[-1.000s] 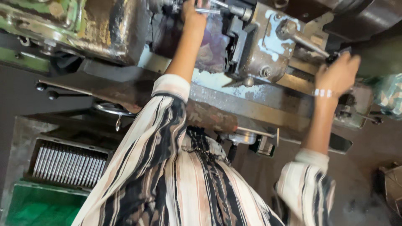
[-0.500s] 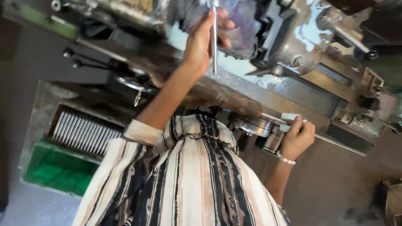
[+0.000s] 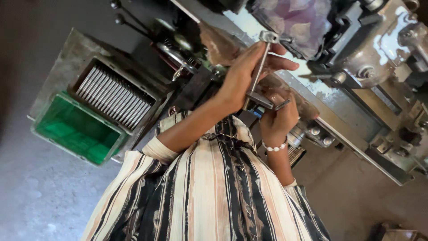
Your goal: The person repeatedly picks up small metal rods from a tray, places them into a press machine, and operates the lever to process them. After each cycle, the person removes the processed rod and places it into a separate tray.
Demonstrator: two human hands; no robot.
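Head view shows us looking down our own striped shirt front [image 3: 214, 192] at a long steel T-handled key with a square socket head [image 3: 261, 67], which we take as our landmark. Our left hand [image 3: 243, 76] wraps the key's shaft from the left, fingers curled round it and thumb side toward us, so it is closed on the tool. Our right hand [image 3: 277, 117], wearing a white bead bracelet [image 3: 273, 147] at the wrist, sits just below the key and pinches its flat crossbar end between fingers and thumb.

Directly above and to the right of the key lies the grey, oil-stained cast-metal lathe [image 3: 370, 67], its long bed edge running diagonally down to the right, close behind both hands; a crumpled purplish cloth [image 3: 298, 20] rests on the machine just above the key's head. Room to move is tight on that side. Left of the key, black ball-ended levers [image 3: 133, 22] jut out, and farther down-left stands a green plastic bin [image 3: 76, 129] touching a tray of ribbed bright metal rods [image 3: 113, 96]. Below and left of those, well away from the key, the rough grey concrete floor [image 3: 40, 196] gives open space.
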